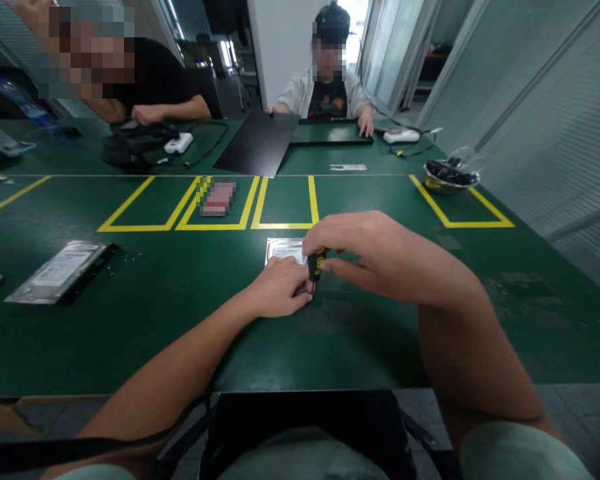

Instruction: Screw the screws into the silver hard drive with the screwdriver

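A silver hard drive (pixel 283 248) with a printed label lies on the green table in front of me. My left hand (pixel 281 287) grips it from the near left, covering much of it, with the fingertips close to the screwdriver's tip. In my right hand (pixel 365 257) is a short black and yellow screwdriver (pixel 317 265), held upright from above with its shaft pointing down at the drive's near right corner. Whether the tip sits in a screw is hidden by my left fingers.
A second, larger drive (pixel 60 272) lies at the left, with small bits beside it. Yellow tape (pixel 285 226) marks boxes on the table; one holds a blurred reddish object (pixel 219 199). A bowl (pixel 451 180) stands far right. Across, one person handles a black panel (pixel 260 141); another sits left.
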Tool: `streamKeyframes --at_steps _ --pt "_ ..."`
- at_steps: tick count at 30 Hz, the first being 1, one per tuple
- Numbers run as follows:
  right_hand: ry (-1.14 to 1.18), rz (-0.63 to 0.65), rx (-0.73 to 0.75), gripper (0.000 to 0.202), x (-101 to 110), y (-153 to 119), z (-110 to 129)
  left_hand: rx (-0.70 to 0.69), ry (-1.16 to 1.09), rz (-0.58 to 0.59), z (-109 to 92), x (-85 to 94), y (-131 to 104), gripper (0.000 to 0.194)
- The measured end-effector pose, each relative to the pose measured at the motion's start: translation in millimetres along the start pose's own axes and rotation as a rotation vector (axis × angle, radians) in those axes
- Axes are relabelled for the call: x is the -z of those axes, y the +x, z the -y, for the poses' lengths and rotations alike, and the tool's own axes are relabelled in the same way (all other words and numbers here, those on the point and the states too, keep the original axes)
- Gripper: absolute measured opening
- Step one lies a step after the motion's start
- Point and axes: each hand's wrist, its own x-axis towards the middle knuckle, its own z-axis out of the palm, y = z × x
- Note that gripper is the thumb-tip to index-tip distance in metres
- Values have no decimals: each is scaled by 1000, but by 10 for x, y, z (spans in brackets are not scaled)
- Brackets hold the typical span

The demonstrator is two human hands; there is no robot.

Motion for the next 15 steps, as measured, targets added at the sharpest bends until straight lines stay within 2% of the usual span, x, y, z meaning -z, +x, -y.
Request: streamKeyframes --at_steps 4,10,15 --pt "-76 -33 -44 15 -24 25 -37 0 23 -25 3 -18 -1 12" --pt "-28 2 16 25 -12 11 -59 -11 -16 -14 10 -8 -2 10" --pt "-66 -26 -9 21 -15 9 -51 -14 -31 -14 21 -11 -3 11"
